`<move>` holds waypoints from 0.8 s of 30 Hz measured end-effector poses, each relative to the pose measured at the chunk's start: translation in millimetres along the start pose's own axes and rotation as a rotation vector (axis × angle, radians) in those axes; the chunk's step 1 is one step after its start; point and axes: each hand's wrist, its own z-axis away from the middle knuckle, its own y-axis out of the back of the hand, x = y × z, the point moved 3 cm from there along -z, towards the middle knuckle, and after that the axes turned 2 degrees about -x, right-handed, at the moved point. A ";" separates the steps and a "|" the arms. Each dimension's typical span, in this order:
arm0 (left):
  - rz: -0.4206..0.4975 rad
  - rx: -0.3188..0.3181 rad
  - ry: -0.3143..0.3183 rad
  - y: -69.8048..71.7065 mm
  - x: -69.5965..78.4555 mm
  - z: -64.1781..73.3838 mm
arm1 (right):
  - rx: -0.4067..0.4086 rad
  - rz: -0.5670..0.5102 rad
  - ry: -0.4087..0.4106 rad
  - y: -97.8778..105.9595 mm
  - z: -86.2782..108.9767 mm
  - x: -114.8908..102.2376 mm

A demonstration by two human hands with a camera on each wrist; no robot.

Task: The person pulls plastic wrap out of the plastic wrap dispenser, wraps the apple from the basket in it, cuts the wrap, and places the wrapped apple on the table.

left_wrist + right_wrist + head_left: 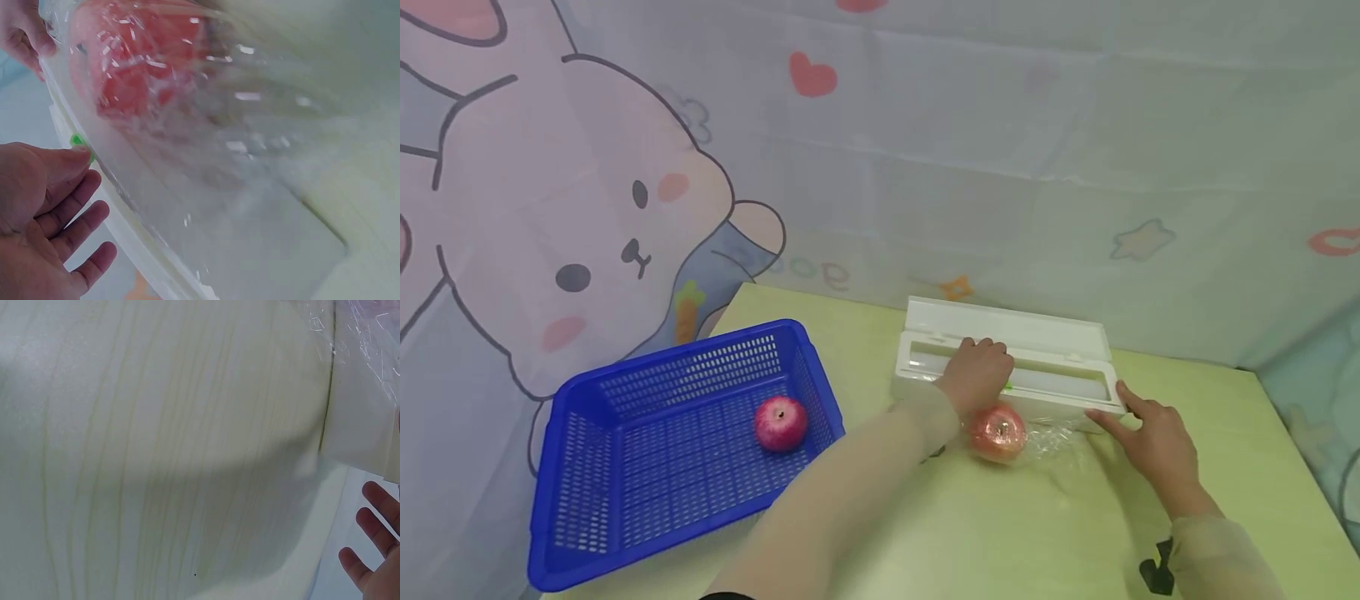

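A long white cling film dispenser box (1000, 327) has its lid raised, showing the film roll (1060, 383) inside. My left hand (977, 373) is at the box's front edge, thumb and finger pinching a small green slider cutter (80, 144). Thumb and fingers of my right hand (1156, 443) grip the box's right end; in the right wrist view, only some fingers (377, 530) show beside the box corner (359, 437). Directly before the box sits a red apple (998, 435) covered in clear cling film (1054, 442), which stretches back to the box edge.
On the left, a blue plastic basket (687, 343) holds an unwrapped red apple (781, 423) near its right wall. The pale yellow table (985, 533) meets a patterned cloth backdrop (970, 142) behind the box.
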 end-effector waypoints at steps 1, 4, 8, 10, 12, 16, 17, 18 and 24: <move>-0.009 -0.001 0.001 -0.4 -5.2 3.9 | -0.002 -0.001 0.003 -0.4 -0.5 -0.1; -0.035 -0.023 0.011 -0.4 -22.9 16.2 | -0.005 -0.005 0.007 -2.2 -2.0 0.8; -0.071 -0.072 0.049 0.0 -44.6 31.3 | -0.016 0.002 0.005 -4.2 -4.7 5.0; -0.084 -0.090 0.063 0.2 -51.9 36.6 | -0.018 0.009 0.005 -4.2 -5.2 6.5; -0.092 -0.101 0.071 -0.4 -57.4 39.5 | -0.022 0.015 0.005 -3.2 -5.5 7.7; -0.115 -0.127 0.095 -0.2 -66.2 43.9 | -0.026 0.020 0.008 -1.1 -4.7 5.9; -0.125 -0.139 0.103 0.7 -68.0 44.6 | -0.028 0.019 0.008 -0.5 -4.5 5.4; -0.133 -0.149 0.112 1.6 -69.3 45.0 | -0.030 0.018 0.007 0.1 -4.3 4.9; -0.153 -0.202 0.160 5.1 -74.9 47.4 | -0.033 0.015 -0.001 -0.3 -5.3 3.0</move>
